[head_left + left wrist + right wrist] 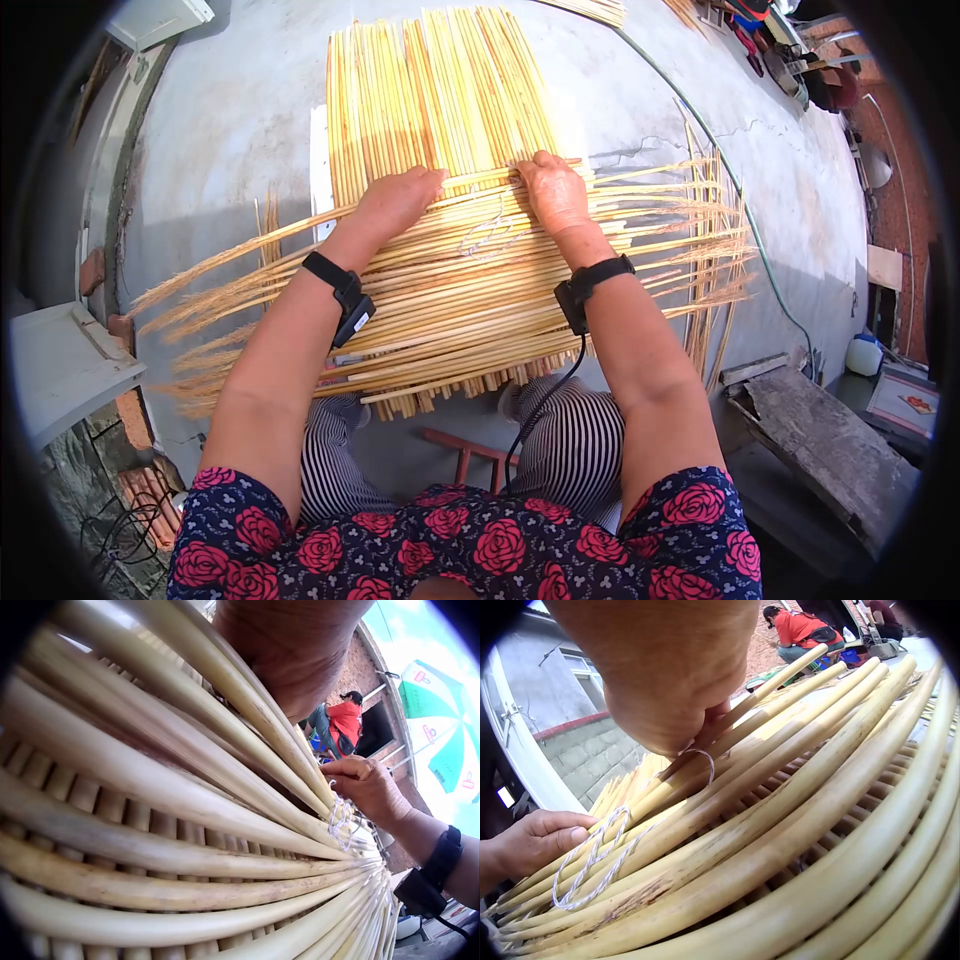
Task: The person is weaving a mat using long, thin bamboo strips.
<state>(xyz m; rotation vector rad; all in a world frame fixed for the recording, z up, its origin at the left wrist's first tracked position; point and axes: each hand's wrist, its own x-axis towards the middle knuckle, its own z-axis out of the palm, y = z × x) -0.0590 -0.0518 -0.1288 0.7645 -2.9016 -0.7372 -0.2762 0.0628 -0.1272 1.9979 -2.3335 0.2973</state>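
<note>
Pale crosswise stalks (450,290) lie over a layer of lengthwise stalks (440,90). My left hand (400,200) grips the far edge of the crosswise stalks, thumb and fingers on the farthest ones; in the right wrist view this hand (544,840) shows at left. At the same edge, farther right, my right hand (555,195) pinches a stalk; it also appears in the left wrist view (371,791). White twine (592,862) lies in loops on the stalks between the hands, one strand reaching under my right hand. The undersides of the gripping fingers are partly hidden.
Feathery stalk tips (200,310) spread out at both sides. A green hose (765,245) runs along the right of the concrete floor. A worn board (830,440) lies at lower right. A person in red (345,720) and a green-white umbrella (442,720) stand beyond.
</note>
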